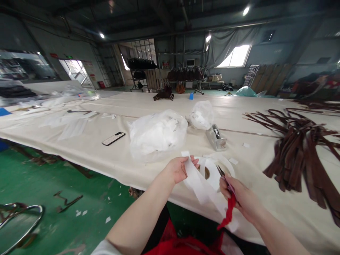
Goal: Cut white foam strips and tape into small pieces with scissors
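Pinched in my left hand [181, 168] is the end of a white strip [198, 186], a flat ribbon-like band that hangs down toward the table's front edge. My right hand [235, 193] grips a pair of scissors [222, 173], blades pointing up and away from me. A red cloth strip [230, 212] dangles from the scissors' handle. Behind the strip, between both hands, lies a roll of white tape [216, 177] with a brown core, partly covered by the strip. The scissors' tips are close to the roll and apart from my left hand.
Beyond my hands are a clear plastic bag of white pieces [159, 132], a smaller bag [202, 115] and a tape dispenser [216, 138]. A phone [113, 139] lies to the left. Brown straps [294, 152] are heaped on the right. The cream-covered table [101, 159] ends just before me.
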The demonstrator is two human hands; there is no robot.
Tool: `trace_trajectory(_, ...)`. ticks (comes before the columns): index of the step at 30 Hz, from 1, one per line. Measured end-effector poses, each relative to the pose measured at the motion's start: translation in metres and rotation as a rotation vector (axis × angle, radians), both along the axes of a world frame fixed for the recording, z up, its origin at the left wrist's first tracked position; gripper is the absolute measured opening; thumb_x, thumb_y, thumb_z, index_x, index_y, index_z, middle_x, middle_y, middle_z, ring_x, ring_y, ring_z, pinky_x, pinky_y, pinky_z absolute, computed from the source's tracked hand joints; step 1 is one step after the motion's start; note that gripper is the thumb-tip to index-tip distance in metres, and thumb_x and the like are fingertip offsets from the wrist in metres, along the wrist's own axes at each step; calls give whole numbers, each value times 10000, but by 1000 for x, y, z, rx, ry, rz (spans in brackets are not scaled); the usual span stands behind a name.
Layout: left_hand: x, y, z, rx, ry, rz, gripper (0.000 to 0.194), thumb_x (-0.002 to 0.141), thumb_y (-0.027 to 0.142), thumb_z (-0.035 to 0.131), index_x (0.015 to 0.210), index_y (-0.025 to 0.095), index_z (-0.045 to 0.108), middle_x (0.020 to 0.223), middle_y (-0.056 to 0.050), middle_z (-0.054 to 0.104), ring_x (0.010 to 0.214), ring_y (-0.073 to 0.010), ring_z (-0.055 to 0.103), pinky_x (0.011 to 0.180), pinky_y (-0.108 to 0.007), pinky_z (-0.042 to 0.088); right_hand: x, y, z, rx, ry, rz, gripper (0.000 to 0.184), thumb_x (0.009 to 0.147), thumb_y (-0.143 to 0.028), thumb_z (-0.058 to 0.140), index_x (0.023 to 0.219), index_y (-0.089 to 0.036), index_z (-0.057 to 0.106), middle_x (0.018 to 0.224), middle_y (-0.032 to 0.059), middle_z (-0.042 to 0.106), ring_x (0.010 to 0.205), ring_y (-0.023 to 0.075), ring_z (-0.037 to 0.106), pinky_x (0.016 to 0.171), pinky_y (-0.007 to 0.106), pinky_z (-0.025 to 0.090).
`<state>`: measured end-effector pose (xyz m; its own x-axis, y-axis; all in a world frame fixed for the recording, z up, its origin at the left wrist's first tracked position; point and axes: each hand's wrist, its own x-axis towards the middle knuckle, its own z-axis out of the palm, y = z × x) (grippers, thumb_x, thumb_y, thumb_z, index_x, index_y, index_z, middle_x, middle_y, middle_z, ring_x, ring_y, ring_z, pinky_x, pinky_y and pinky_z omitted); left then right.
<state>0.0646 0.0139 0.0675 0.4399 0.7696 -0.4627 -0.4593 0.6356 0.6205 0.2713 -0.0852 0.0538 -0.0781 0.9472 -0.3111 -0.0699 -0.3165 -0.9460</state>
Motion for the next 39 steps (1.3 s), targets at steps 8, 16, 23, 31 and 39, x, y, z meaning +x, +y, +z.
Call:
trace_trajectory(8,-6,0,12,98,27,-7,122,902,145,497,864,95,602,666,-39,632,651,-152,669,733,-291,546,8,2,5,84,-101,-16,521,868,-652,440,613,-198,449,473,-75,356,420,65,220,392,205,158)
trace_trajectory(16,-11,-40,-3,626,272,-351,390,860,537,576,915,152,551,433,97,433,341,-76,407,479,-223,415,-19,-21,11,-80,186,87,501,893,-599,452,601,-193,475,442,-79,289,405,70,170,382,214,114)
trace_trajectory(23,-10,-44,-2,627,256,-348,418,856,588,545,908,175,502,434,123,386,332,-49,345,496,-213,416,-25,-21,7,-154,258,113,489,884,-608,461,621,-197,476,443,-75,321,384,63,168,385,218,102)
trace_trajectory(31,-10,-50,5,794,410,-527,460,864,600,518,959,151,557,473,93,428,368,-55,386,430,-178,362,-29,-20,10,-201,316,105,489,887,-594,463,610,-192,470,426,-80,310,373,57,179,377,195,135)
trace_trajectory(39,-8,-50,6,810,592,-630,514,842,646,498,942,157,617,495,75,414,409,-60,374,392,-159,340,-30,-20,14,-419,505,101,459,914,-560,443,628,-201,458,419,-104,244,337,52,101,334,186,93)
